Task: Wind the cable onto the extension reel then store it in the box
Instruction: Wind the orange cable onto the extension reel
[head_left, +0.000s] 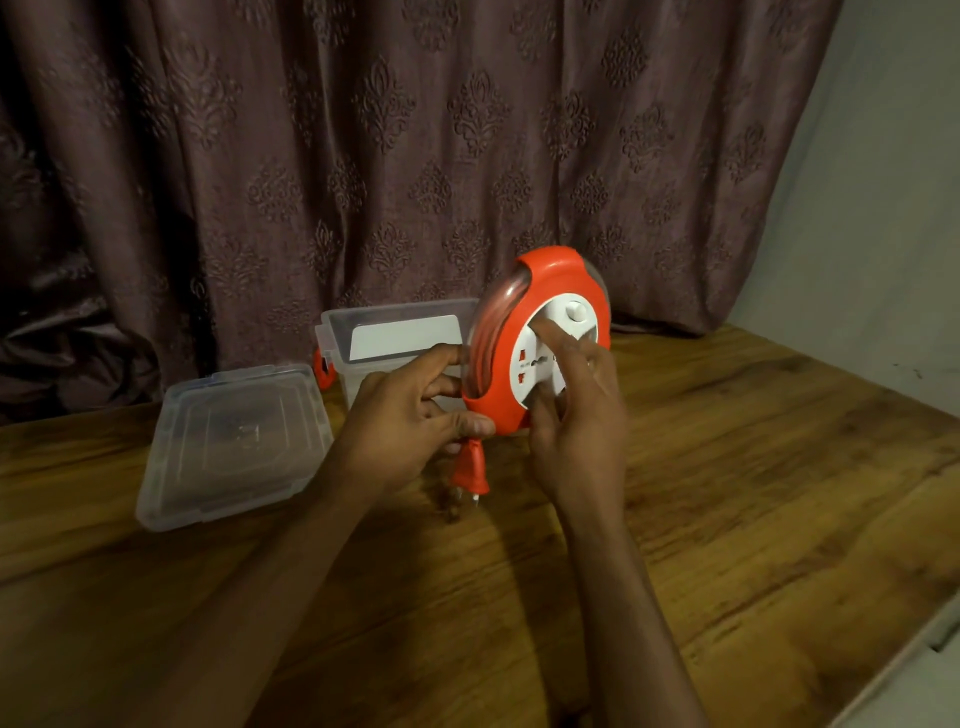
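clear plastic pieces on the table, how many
2: the lid lies flat at the left, and the open box stands behind the left hand, partly hidden by the reel.

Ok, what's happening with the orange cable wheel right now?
Left hand grips reel edge; right hand fingers on its white face. Plug dangles. Box open behind, lid off.

No readable text showing anywhere. The extension reel is carrying some small markings on its white socket face, but they are blurring out too small to read. A white panel inside the box is looking blank. No brands, numbers or signs are reading out.
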